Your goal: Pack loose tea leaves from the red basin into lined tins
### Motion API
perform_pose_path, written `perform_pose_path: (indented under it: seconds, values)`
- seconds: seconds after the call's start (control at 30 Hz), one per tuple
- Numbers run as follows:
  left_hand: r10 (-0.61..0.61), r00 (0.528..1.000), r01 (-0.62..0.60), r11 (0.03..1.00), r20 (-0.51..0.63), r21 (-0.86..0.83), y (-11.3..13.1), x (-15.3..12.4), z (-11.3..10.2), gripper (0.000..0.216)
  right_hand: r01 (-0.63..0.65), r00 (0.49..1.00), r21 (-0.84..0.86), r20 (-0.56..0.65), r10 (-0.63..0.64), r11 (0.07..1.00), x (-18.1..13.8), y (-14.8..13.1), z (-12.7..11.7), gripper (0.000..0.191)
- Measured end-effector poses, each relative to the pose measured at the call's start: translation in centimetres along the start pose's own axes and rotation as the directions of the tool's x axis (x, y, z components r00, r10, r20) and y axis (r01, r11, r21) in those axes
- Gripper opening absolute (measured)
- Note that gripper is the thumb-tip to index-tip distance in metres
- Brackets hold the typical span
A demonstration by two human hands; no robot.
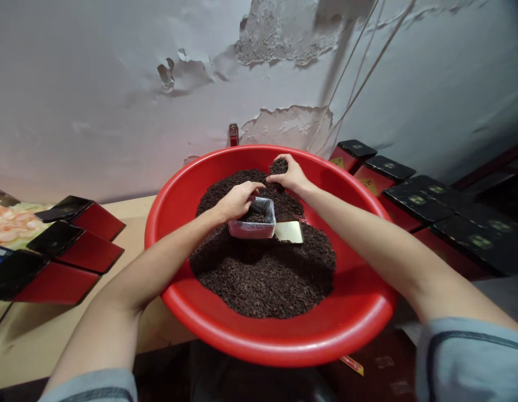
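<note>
Inside a large red basin point(273, 346) lies a heap of dark, dry leaf-like pieces, seemingly loose tea point(262, 285). A small tin point(252, 230) lined with clear plastic stands on the heap, with some of the leaves in it. My left hand point(237, 201) is over the tin's back left rim, fingers loosely stretched to the right; whether it touches the liner is hidden. Just beyond the tin, my right hand point(293, 177) is closed round a clump of tea leaves point(279, 166). A pale, shallow lid point(289, 231) lies on the leaves right of the tin.
Red tins with black lids point(72, 234) lie on the wooden table point(128, 209) at left. Several more black-lidded tins point(418, 195) stand at right. Behind the basin are a small red tin point(233, 135) and a peeling wall point(137, 128) with cords hanging before it.
</note>
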State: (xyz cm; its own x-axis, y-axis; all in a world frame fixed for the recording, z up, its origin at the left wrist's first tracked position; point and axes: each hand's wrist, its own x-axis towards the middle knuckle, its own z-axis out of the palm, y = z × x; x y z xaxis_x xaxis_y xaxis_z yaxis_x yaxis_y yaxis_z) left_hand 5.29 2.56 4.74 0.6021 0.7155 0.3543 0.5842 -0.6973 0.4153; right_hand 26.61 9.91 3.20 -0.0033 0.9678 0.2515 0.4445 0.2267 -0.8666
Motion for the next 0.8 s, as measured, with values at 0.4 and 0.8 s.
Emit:
perform_pose_path:
  seconds: [0.4,0.8]
  values:
    - [-0.734,0.679,0.245,0.228,-0.002,-0.942,2.4,1.6,0.8,0.039,0.196,0.98,0.453,-0.067,-0.186,0.87,-7.3,-5.3,5.0,0.06]
    - [-0.638,0.769,0.291,0.293,0.04,-0.911,1.1,1.7,1.1,0.058,0.234,0.97,0.409,-0.044,-0.237,0.882,-7.4,-4.1,5.7,0.053]
